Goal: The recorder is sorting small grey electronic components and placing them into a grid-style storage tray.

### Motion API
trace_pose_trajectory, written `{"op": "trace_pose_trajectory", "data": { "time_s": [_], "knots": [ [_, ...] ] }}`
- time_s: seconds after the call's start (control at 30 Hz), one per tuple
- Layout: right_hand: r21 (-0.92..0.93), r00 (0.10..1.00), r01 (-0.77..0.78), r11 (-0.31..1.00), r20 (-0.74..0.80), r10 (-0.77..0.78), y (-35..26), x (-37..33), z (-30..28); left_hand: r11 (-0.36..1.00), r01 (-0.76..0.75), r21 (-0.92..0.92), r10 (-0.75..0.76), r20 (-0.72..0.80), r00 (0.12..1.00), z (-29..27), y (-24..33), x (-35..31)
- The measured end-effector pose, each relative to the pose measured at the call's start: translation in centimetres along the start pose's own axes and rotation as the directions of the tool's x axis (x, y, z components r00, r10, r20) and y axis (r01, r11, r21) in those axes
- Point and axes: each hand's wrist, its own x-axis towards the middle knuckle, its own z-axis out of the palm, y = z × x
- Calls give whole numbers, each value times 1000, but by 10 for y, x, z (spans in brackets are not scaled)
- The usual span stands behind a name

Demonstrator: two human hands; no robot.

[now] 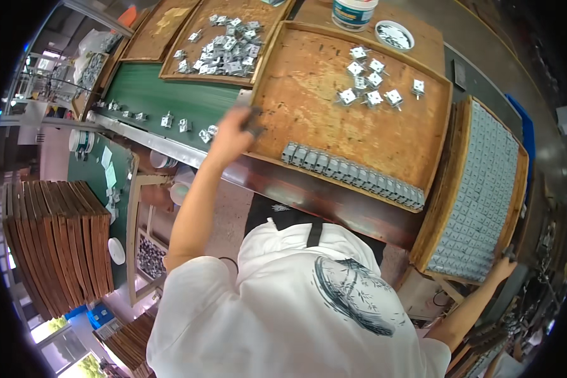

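My left hand (234,133), its fingers dark-covered and smeared by motion, is at the left rim of a wooden tray (302,82). Whether it grips anything cannot be made out. Inside that tray a row of small grey metal box-shaped parts (353,175) lines the near edge, and several loose ones (373,80) lie toward the far right. My right hand (501,269), also with dark fingertips, is at the near right corner of a second wooden tray (455,183) packed with rows of grey parts (479,195). Its fingers are too small to read.
A green conveyor belt (164,94) with scattered metal parts (167,120) runs left. Beyond it a wooden tray (170,70) holds a heap of parts (230,47). A bucket (354,14) and a white bowl (394,36) stand at the back. Wooden boards (57,242) are stacked at left.
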Motion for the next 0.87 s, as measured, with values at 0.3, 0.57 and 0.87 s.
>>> {"op": "trace_pose_trajectory", "data": {
  "time_s": [0.3,0.57,0.87],
  "knots": [
    [504,871,86,859,380,-310,-107,-150,136,656,72,751,-27,-72,997,-35,-99,-9],
    [424,733,27,905,607,-307,-171,-312,222,706,149,-692,-230,-25,973,-14,-17,-12],
    [292,247,533,794,844,-477,-234,-419,228,-42,256,-966,181,244,953,44,122,-46]
  ]
}}
